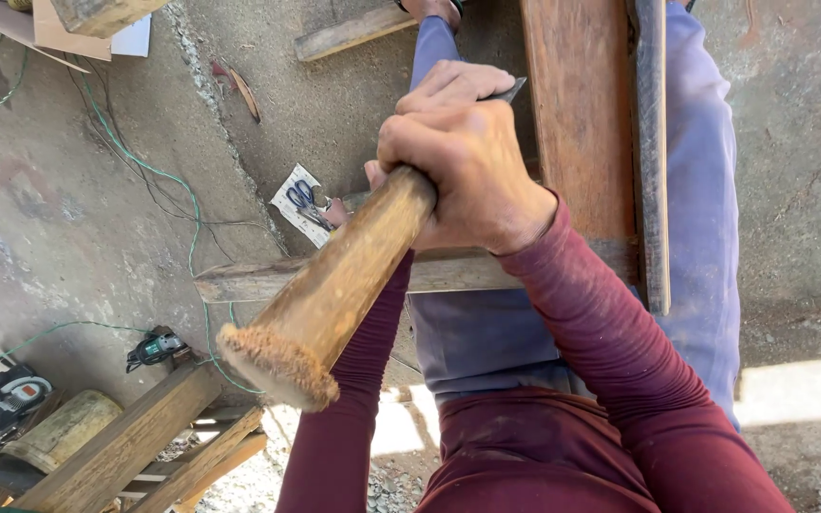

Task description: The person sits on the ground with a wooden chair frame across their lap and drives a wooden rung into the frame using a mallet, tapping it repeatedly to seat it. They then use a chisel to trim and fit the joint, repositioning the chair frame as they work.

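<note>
One reddish plank [577, 123] lies along my lap, and a grey batten [268, 278] crosses beneath my hands. My right hand [463, 166] clenches one wooden mallet handle [334, 290], its frayed end pointing down-left toward me. My left hand [372, 176] is mostly hidden behind; its grip I cannot tell. Two power tools [7, 394] sit left, scissors [304, 201] beyond.

Outdoor carpentry work site, bare concrete ground [68, 218], timber offcuts [125, 446] lower left, power tools [7, 394], trailing green cable [159, 180]
</note>
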